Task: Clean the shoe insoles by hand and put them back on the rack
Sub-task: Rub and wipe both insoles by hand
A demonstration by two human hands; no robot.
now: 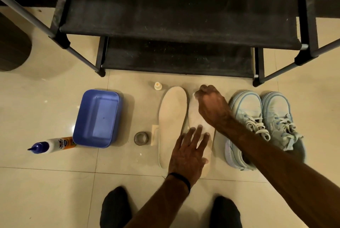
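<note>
I have 2 insoles on the floor tiles just in front of the rack [180, 25], lying side by side and touching along their inner edges, long axes running away from me with toes toward the rack. The left insole [172, 117] is bare; the right insole [196, 117] is the one being worked. My left hand [189, 152] lies flat on its heel end, fingers straight and spread, pinning it down. My right hand [211, 104] reaches in across the shoes [265, 126] and sits over the toe end, fingers curled under; something pale shows at the knuckles, a wipe or foam perhaps, but I cannot tell which, nor whether the fingers truly grip it. By my reading, the next stroke runs along that long axis, from toe back toward the pinned heel, so the right hand does the travelling and the left only anchors. The tub [97, 117] and bottle [53, 145] sit well apart to my left, nearer the left hand.
</note>
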